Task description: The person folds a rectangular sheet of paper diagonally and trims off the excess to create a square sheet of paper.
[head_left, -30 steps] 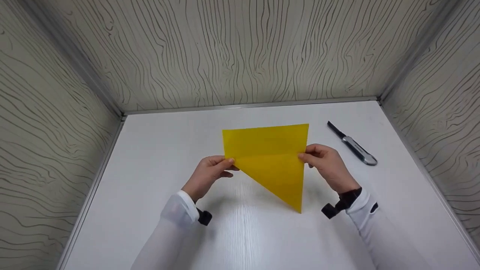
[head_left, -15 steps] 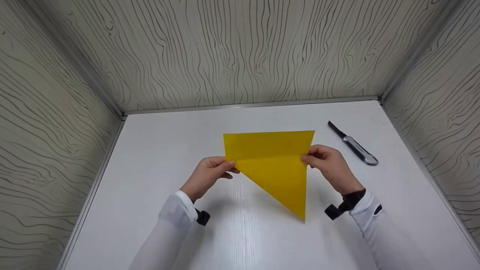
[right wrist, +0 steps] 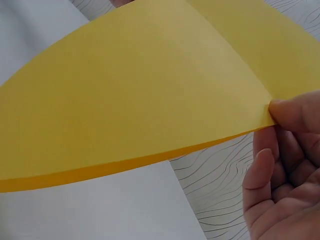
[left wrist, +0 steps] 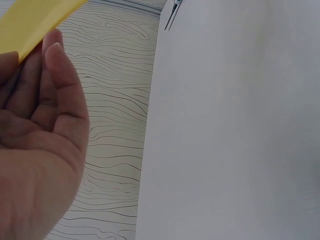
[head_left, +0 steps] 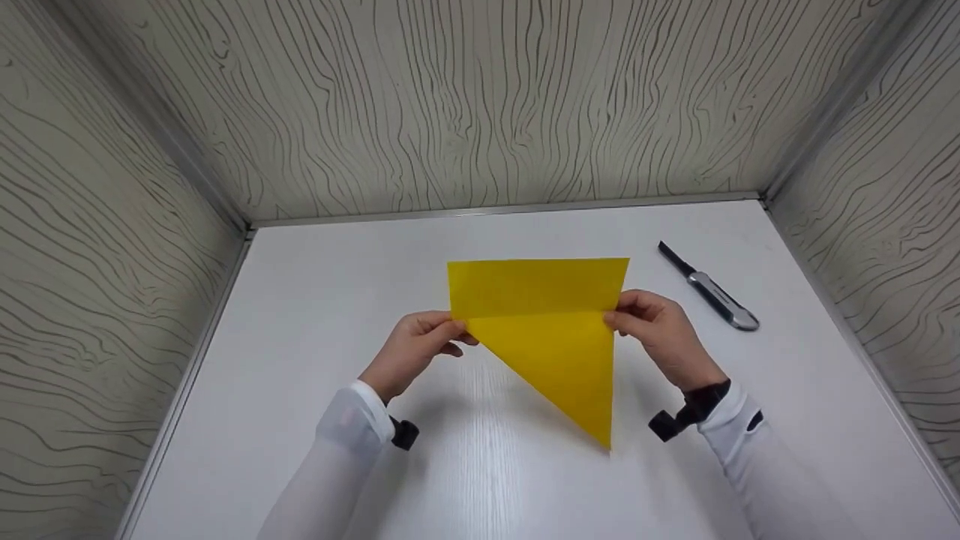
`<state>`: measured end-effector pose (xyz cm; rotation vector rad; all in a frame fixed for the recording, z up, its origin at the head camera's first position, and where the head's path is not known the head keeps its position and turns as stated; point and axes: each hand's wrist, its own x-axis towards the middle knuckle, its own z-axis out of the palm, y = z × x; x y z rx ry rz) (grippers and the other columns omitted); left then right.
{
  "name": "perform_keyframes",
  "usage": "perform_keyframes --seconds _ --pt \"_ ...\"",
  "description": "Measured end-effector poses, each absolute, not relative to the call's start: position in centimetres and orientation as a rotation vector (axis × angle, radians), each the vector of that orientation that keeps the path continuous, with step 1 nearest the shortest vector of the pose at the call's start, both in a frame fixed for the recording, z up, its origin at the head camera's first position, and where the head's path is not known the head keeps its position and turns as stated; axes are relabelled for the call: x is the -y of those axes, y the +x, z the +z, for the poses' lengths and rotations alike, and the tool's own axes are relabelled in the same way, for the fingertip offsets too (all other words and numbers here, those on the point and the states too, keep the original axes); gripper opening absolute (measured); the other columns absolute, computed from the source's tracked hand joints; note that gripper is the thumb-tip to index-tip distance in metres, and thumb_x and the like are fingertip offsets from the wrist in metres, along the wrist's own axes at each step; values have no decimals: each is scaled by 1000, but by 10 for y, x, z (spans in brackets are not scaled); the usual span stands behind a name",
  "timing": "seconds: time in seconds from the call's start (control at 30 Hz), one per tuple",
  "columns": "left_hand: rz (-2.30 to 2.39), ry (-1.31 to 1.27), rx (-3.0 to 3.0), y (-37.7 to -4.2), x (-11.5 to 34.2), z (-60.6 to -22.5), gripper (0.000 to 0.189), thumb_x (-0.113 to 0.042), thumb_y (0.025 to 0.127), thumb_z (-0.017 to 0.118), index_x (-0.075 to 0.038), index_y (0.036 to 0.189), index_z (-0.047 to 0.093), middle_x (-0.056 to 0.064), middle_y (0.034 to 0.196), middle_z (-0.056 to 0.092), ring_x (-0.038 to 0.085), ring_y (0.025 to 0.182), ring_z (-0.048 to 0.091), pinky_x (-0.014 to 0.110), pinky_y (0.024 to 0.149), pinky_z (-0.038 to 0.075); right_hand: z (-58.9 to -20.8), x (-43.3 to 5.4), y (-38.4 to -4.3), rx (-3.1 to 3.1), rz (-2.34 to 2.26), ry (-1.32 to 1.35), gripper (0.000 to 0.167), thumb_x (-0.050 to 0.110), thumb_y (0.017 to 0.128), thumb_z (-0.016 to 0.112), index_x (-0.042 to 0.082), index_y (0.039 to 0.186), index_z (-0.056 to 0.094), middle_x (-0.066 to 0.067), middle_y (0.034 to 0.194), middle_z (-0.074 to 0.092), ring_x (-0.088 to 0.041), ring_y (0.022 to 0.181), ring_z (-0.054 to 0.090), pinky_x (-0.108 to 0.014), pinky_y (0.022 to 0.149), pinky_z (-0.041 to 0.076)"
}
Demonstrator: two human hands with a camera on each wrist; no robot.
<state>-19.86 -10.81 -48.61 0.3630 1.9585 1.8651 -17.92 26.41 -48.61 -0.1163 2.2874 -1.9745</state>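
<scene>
A sheet of yellow paper (head_left: 555, 352) is held up over the white table, its lower part a triangle pointing toward the person. A crease runs across it between the two hands, under a straight upper band. My left hand (head_left: 416, 345) pinches the left edge at the crease, thumb on top. On the opposite edge my right hand (head_left: 660, 334) pinches with the thumb on the near face. The right wrist view shows the paper (right wrist: 135, 90) bowed, with a second layer along its lower edge. In the left wrist view only a corner of the paper (left wrist: 30, 25) shows.
A utility knife (head_left: 712, 296) with a grey and black handle lies on the white table (head_left: 315, 285), right of the right hand, its black blade pointing away to the back left. Wood-patterned panels (head_left: 480, 105) stand behind the table and at both sides.
The paper has shifted slightly right and toward the person, its lower point now nearer. My right hand moved a little right with it; the left hand barely moved.
</scene>
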Motion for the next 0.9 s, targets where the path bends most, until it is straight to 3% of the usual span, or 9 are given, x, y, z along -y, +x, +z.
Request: perform_keyframes --seconds 0.13,0.33,0.7,0.9 --pt "1886 364 -1992 -198 106 -487 29 -36 102 65 -14 117 78 12 110 74 36 107 66 39 91 57 -487 -263 -178 -2283 -2005 -132 36 26 97 73 -2 119 67 -15 109 67 -29 94 59 -29 84 53" --pt "1903 345 -2065 -198 102 -488 27 -38 101 66 -18 115 80 10 105 75 33 101 66 38 89 57 -488 -263 -178 -2260 -2048 -146 35 24 98 73 1 123 68 -16 112 67 -29 93 58 -30 82 52" --pt "1914 321 -2087 -197 100 -489 23 -23 103 60 -17 114 80 10 102 75 41 103 65 37 87 57 -493 -262 -177 -2256 -2087 -142 28 16 98 72 0 120 70 -14 110 71 -27 91 60 -33 80 52" --pt "1910 312 -2135 -196 101 -489 23 -25 104 60 -20 114 80 8 103 76 32 98 67 36 86 55 -493 -260 -177 -2270 -2085 -171 26 18 99 71 -3 114 70 -14 109 69 -27 92 61 -33 83 53"
